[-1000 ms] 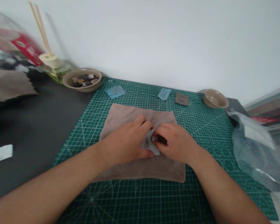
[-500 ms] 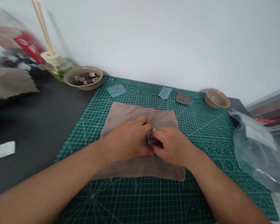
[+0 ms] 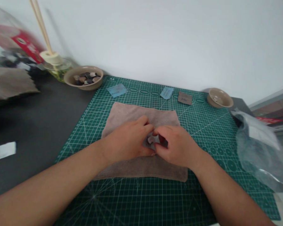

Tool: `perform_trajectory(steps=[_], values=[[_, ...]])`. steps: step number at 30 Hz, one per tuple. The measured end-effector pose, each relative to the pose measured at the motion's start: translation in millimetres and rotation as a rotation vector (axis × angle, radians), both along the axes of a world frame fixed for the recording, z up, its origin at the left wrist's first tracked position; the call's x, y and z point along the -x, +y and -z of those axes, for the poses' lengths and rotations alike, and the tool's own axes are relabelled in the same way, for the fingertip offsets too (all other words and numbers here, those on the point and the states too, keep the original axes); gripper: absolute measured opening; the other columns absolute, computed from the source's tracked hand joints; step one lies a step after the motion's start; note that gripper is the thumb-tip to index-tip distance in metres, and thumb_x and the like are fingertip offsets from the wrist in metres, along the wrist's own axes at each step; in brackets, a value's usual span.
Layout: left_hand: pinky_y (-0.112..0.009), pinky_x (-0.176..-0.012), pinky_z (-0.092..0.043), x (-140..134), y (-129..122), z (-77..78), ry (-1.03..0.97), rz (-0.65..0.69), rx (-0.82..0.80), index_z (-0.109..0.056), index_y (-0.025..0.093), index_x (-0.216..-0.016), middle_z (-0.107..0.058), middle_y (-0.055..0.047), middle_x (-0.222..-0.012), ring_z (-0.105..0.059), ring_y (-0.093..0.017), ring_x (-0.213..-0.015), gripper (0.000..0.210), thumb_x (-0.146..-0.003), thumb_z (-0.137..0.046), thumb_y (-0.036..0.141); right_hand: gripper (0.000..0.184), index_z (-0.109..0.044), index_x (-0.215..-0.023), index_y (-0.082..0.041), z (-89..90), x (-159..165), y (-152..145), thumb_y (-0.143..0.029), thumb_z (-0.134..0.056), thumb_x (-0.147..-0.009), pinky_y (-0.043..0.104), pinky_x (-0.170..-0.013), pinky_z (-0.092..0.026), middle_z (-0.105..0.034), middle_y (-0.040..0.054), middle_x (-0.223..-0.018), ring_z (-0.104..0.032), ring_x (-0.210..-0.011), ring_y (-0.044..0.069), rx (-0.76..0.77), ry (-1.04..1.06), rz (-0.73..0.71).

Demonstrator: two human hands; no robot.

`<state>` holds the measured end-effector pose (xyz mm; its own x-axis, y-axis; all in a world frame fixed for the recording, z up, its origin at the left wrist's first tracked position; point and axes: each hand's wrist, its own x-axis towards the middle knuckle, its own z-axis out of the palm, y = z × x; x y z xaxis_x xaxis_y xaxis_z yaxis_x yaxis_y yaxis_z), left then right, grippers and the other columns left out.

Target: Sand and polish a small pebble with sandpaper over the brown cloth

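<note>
A small pale pebble (image 3: 151, 139) shows in the gap between my two hands, above a beige-brown cloth (image 3: 141, 168) spread on the green cutting mat (image 3: 132, 201). My left hand (image 3: 130, 138) rests on the cloth to the pebble's left, its thumb and fingers apart and curved around it. From the right, my right hand (image 3: 175, 144) comes close, with a gap between thumb and index fingertip beside the pebble. The two hands' fingertips nearly meet. A greyish patch lies around the pebble; what it is I cannot make out.
Dark and light pebbles fill a bowl (image 3: 85, 86) at back left, beside a reed diffuser (image 3: 53, 59). Another bowl (image 3: 223, 99) stands back right. Two bluish pieces (image 3: 117, 90) and a brown square (image 3: 185, 98) lie behind the cloth. A clear plastic bag (image 3: 257, 157) covers the right edge.
My right hand's fingertips have loosened and parted slightly, so the pebble shows more plainly. A whitish bit at the right fingertips no longer shows. My left hand has hardly moved.
</note>
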<state>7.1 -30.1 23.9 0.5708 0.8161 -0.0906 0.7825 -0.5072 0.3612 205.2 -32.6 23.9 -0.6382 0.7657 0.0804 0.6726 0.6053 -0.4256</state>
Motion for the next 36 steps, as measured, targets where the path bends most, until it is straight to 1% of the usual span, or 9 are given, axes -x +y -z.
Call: perform_trajectory(steps=[6,8,11,13,19,23,27,31,36], values=[[-0.036,-0.078,-0.048,1.0,1.0,1.0,0.002,0.030,-0.002,-0.066,0.021,-0.103,-0.059,-0.006,-0.106,-0.061,-0.023,-0.091,0.032,-0.079,-0.075,0.040,0.018,-0.072,-0.098,-0.017,4.3,3.9,2.4,-0.020,-0.056,-0.092,0.032,-0.070,-0.041,-0.074,0.0060,-0.091,-0.063,-0.079,0.018,0.080,-0.041,-0.082],[-0.036,-0.080,-0.048,0.8,1.1,0.7,0.008,0.025,-0.005,-0.066,0.020,-0.104,-0.059,-0.006,-0.108,-0.062,-0.024,-0.093,0.034,-0.079,-0.075,0.042,0.017,-0.072,-0.097,-0.016,4.6,2.9,3.5,-0.020,-0.057,-0.090,0.032,-0.068,-0.040,-0.073,0.0057,-0.088,-0.062,-0.077,0.018,0.072,-0.058,-0.054],[-0.038,-0.083,-0.047,0.8,0.9,-0.3,0.015,0.021,-0.003,-0.066,0.020,-0.110,-0.060,-0.008,-0.112,-0.062,-0.026,-0.097,0.045,-0.078,-0.077,0.049,0.011,-0.070,-0.089,-0.017,3.0,-1.4,5.9,-0.019,-0.060,-0.086,0.032,-0.065,-0.036,-0.070,0.0042,-0.081,-0.059,-0.072,0.018,0.012,-0.082,0.046],[-0.038,-0.085,-0.047,0.7,0.6,-1.4,0.017,0.025,-0.001,-0.066,0.020,-0.115,-0.060,-0.008,-0.115,-0.062,-0.027,-0.100,0.049,-0.078,-0.077,0.051,0.011,-0.069,-0.089,-0.017,1.7,-3.3,6.6,-0.019,-0.059,-0.085,0.033,-0.065,-0.036,-0.070,0.0042,-0.082,-0.059,-0.073,0.018,-0.012,-0.086,0.095],[-0.037,-0.081,-0.048,0.2,-0.4,-5.2,0.030,0.029,0.011,-0.067,0.019,-0.104,-0.061,-0.008,-0.110,-0.062,-0.025,-0.093,0.033,-0.081,-0.075,0.041,0.008,-0.069,-0.085,-0.018,1.4,-0.9,4.4,-0.022,-0.062,-0.085,0.032,-0.064,-0.034,-0.066,0.0027,-0.082,-0.057,-0.072,0.017,0.034,-0.070,-0.029],[-0.039,-0.086,-0.048,0.4,-1.1,-6.2,0.032,0.038,-0.003,-0.066,0.017,-0.111,-0.060,-0.009,-0.114,-0.062,-0.027,-0.100,0.042,-0.082,-0.076,0.046,0.012,-0.070,-0.087,-0.019,1.1,-2.4,6.5,-0.022,-0.058,-0.088,0.032,-0.064,-0.033,-0.065,0.0029,-0.081,-0.057,-0.073,0.017,0.015,-0.081,0.025],[-0.038,-0.084,-0.048,0.6,-0.7,-4.8,0.032,0.042,-0.009,-0.067,0.017,-0.108,-0.060,-0.008,-0.111,-0.062,-0.025,-0.096,0.039,-0.082,-0.076,0.045,0.009,-0.068,-0.083,-0.018,0.8,-2.7,6.4,-0.021,-0.060,-0.082,0.032,-0.063,-0.033,-0.065,0.0024,-0.081,-0.056,-0.071,0.016,0.050,-0.082,0.000],[-0.036,-0.085,-0.047,0.2,0.8,-2.4,0.040,0.043,-0.015,-0.066,0.019,-0.114,-0.059,-0.007,-0.114,-0.062,-0.025,-0.099,0.047,-0.081,-0.077,0.050,0.011,-0.067,-0.088,-0.018,1.2,-2.4,5.3,-0.020,-0.057,-0.082,0.032,-0.066,-0.034,-0.066,0.0031,-0.083,-0.056,-0.075,0.018,0.024,-0.061,0.056],[-0.037,-0.083,-0.047,1.0,0.9,-0.8,0.043,0.035,-0.011,-0.066,0.019,-0.109,-0.060,-0.007,-0.112,-0.063,-0.025,-0.097,0.044,-0.080,-0.077,0.049,0.008,-0.065,-0.084,-0.018,2.9,-2.7,7.0,-0.022,-0.059,-0.081,0.031,-0.064,-0.034,-0.065,0.0024,-0.079,-0.055,-0.071,0.017,0.026,-0.063,0.039]])
